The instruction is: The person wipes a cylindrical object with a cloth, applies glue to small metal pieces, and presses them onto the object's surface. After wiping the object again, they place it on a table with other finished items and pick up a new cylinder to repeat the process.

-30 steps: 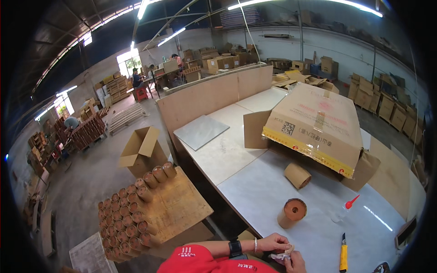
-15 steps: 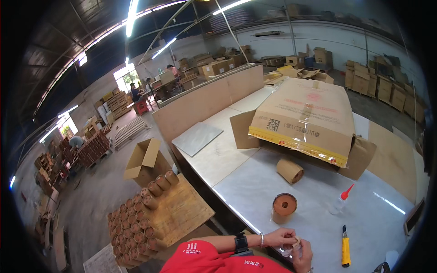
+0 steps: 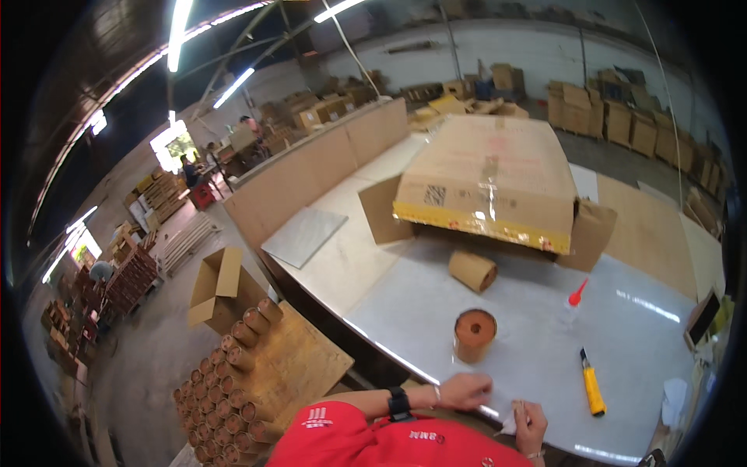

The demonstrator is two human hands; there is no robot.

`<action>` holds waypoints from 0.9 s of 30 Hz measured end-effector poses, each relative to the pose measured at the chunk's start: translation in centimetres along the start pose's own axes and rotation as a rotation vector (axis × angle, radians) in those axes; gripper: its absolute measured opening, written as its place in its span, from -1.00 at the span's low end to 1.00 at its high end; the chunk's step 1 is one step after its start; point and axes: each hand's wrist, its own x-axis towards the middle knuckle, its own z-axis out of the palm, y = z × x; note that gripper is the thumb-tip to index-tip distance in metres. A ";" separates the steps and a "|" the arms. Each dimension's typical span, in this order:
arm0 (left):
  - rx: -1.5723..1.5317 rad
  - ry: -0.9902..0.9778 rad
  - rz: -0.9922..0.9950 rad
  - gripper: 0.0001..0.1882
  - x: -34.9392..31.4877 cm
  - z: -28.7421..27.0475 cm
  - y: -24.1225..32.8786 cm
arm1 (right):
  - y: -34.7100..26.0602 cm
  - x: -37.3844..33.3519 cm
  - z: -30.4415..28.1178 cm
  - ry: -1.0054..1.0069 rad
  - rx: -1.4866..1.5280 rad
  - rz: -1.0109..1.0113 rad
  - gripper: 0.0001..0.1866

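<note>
My right hand (image 3: 532, 425) pinches a small, pale, crumpled scrap (image 3: 510, 424) at the table's near edge; its material is unclear. To its left, my left hand (image 3: 467, 391) is closed with curled fingers, and whatever it may hold is hidden. Just beyond the left hand stands a brown-paper-wrapped cylinder (image 3: 474, 346) with a reddish-brown end and a hole in its middle. A second wrapped cylinder (image 3: 469, 269) lies on its side farther back. On the right are a yellow utility knife (image 3: 594, 391) with its dark tip pointing away and a clear bottle with a red nozzle (image 3: 576, 296).
A large carton (image 3: 486, 175) with open flaps rests on the grey-white tabletop (image 3: 405, 311). Left of it lies a grey slab (image 3: 306, 237). Lower left, several wrapped cylinders (image 3: 226, 389) stand on a wooden board (image 3: 299, 342) beside an open carton (image 3: 222, 284). Far back, people sit working.
My hands, together around the pale scrap before, have come apart. The scrap stays with my right hand, while my left has moved away from it. The whole view has shifted.
</note>
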 end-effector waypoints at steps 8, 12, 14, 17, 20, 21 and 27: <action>-0.009 0.472 -0.332 -0.19 -3.4 -7.0 -2.0 | -2.1 4.5 0.7 -0.085 0.036 -0.044 -0.78; -0.079 0.468 -0.147 0.09 0.7 -8.6 -2.9 | -3.3 6.3 -0.4 -0.092 0.009 0.056 -0.81; -0.157 0.427 -0.124 0.14 2.4 -9.1 -3.3 | -4.5 7.6 -1.4 -0.055 -0.047 0.006 -0.81; -0.335 0.381 -0.100 0.18 3.7 -8.5 -4.2 | -6.7 10.1 -1.9 -0.032 -0.108 -0.109 -0.80; -0.469 0.397 -0.136 0.14 3.9 -7.0 -4.3 | -9.5 12.7 -1.2 -0.120 -0.155 -0.174 -0.78; -0.478 0.423 -0.167 0.11 3.9 -6.4 -4.1 | -10.1 13.5 -0.5 -0.192 -0.189 -0.240 -0.77; -0.440 0.559 -0.065 0.00 4.7 -4.6 -3.0 | -9.4 17.7 4.9 -0.341 -0.511 -0.671 -0.84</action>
